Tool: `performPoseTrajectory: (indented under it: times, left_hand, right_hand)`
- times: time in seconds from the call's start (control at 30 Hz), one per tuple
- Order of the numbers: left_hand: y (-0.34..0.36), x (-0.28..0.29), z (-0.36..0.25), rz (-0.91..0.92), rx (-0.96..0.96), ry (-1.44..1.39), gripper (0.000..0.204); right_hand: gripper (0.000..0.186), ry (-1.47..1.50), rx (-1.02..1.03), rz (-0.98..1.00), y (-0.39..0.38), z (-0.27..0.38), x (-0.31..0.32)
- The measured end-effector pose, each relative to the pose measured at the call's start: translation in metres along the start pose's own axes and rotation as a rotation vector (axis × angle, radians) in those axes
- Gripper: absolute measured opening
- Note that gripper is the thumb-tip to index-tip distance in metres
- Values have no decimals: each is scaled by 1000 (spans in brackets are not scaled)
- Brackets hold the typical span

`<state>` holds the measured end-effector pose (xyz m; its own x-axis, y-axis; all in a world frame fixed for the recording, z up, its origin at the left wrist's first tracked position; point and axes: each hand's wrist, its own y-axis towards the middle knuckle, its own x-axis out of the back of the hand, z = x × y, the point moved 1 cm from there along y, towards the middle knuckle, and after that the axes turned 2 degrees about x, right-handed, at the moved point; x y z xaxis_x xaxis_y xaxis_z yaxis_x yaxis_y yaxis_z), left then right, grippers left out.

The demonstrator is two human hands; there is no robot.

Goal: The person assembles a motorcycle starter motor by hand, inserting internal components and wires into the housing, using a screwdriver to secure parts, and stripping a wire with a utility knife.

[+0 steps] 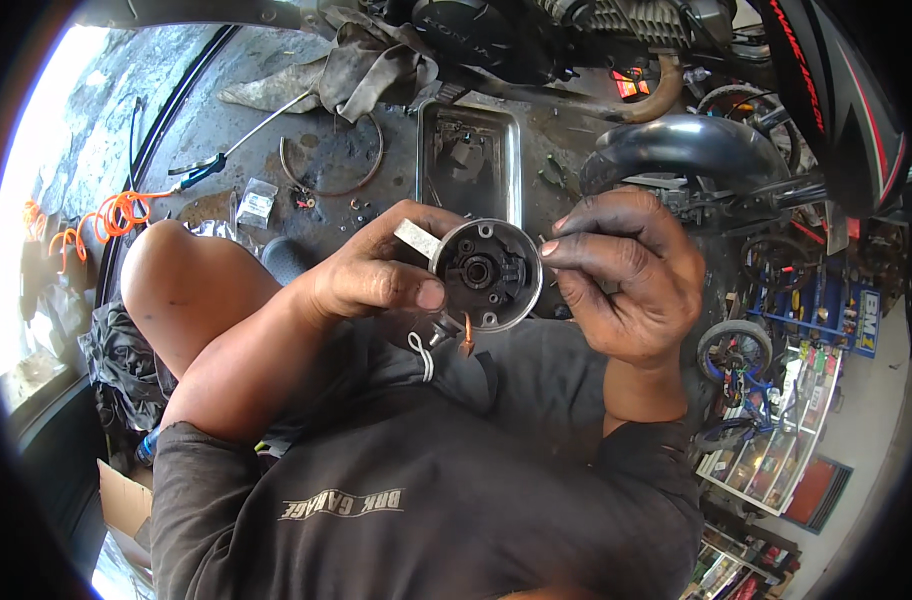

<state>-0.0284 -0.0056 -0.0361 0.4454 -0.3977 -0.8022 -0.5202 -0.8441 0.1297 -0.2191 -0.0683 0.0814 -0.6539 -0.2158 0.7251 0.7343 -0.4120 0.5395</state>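
My left hand (381, 265) is closed around a round, dark metal housing (522, 250) with a bright rim, its open side facing up. Inside it show a ring-shaped centre and several small screws or holes. From its left side a flat light-grey metal tab (416, 239) sticks out past my fingers. A copper-coloured lead (467, 335) hangs at the lower edge, beside a small bolt-like stud (439, 330). My right hand (631, 280) is beside the right rim with its fingertips pinched together. Whatever they hold, if anything, is too small to make out.
Ahead lies a metal tray (517, 160) with small parts, below a motorcycle engine (476, 35). A grey rag (376, 70), a blow gun (201, 172) on an orange coiled hose (124, 212) and a plastic bag (257, 203) are left of it. A motorcycle wheel (676, 150) stands right.
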Motion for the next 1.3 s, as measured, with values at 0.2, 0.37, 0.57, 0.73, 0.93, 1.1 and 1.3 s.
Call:
performPoseTrajectory:
  times: [0.2, 0.37, 0.57, 0.73, 0.93, 1.1, 1.3]
  left_hand:
    - [-2, -1, 0, -60, 29, 47, 59]
    - [0, -7, -5, -108, 26, 145, 55]
    - [3, -1, -2, -57, 83, 228, 51]
    - [2, -3, 0, -153, 161, 208, 45]
    - [0, 6, 12, -246, 128, 301, 45]
    - [3, 4, 4, -174, 141, 310, 42]
    - [3, 2, 3, -150, 186, 238, 39]
  right_hand:
    - [30, 95, -13, 13, 1, -3, -2]
    - [28, 79, -15, 26, 2, 0, -9]
    - [32, -21, 42, 107, 4, -4, -11]
    - [38, -134, 22, 149, 1, -4, -15]
    - [36, -168, 49, 184, 1, -4, -16]
    - [21, -218, 40, 238, 2, -1, -16]
    - [32, -290, 122, 256, 3, -1, -18]
